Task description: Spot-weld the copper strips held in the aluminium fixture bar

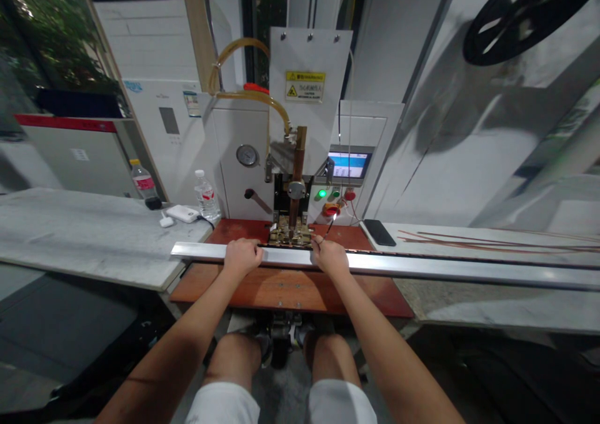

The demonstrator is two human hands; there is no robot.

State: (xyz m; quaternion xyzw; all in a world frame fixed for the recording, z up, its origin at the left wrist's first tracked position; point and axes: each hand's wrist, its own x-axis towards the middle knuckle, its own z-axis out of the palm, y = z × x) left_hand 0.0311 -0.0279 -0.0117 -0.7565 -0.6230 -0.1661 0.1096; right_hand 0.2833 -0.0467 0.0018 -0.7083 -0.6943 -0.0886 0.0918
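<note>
A long silver metal bar [422,267] lies across the wooden work board [285,289], running off to the right edge of the view. My left hand [242,256] is closed over the bar near its left end. Further right, my right hand [330,255] also closes on the bar, just right of the machine's head. A thin dark rod or wire rises near the right fingertips; I cannot tell whether they hold it. Between the hands, the copper-coloured electrode column [295,186] comes down to a brass fixture [289,230] right behind the bar.
The white machine carries a gauge [247,156], a lit screen [349,164] and buttons [336,194]. Bottles [206,196] and a white charger [182,213] stand left. A phone [379,232] and thin copper-coloured strips [469,242] lie right. A foot pedal [284,333] is below.
</note>
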